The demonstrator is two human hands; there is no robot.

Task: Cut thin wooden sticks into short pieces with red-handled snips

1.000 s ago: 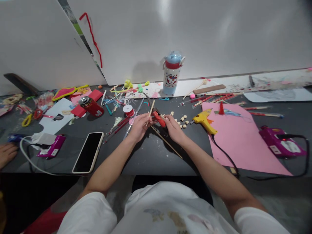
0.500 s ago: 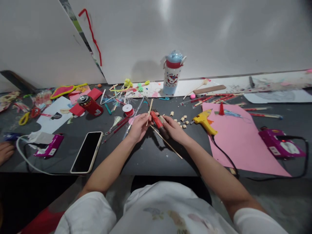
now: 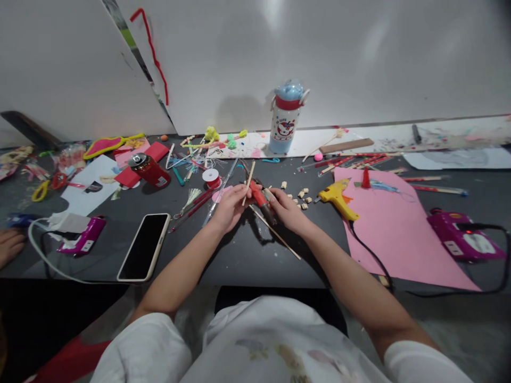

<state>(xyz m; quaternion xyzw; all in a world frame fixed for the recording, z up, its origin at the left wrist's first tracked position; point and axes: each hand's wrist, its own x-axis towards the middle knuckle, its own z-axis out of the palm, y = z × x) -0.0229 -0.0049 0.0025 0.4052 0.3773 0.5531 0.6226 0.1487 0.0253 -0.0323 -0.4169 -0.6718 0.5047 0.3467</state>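
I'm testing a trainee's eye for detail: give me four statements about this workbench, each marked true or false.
1. The left hand holds a thin wooden stick. True.
2. The right hand is on the glue gun. False: the right hand is at a red-handled tool.
3. The bottle stands upright beyond the hands. True.
4. The phone lies screen down. False: the phone lies with its dark screen up.

Arms (image 3: 191, 261) angled inward, left hand (image 3: 230, 209) near right hand (image 3: 290, 211), both in curled grips.
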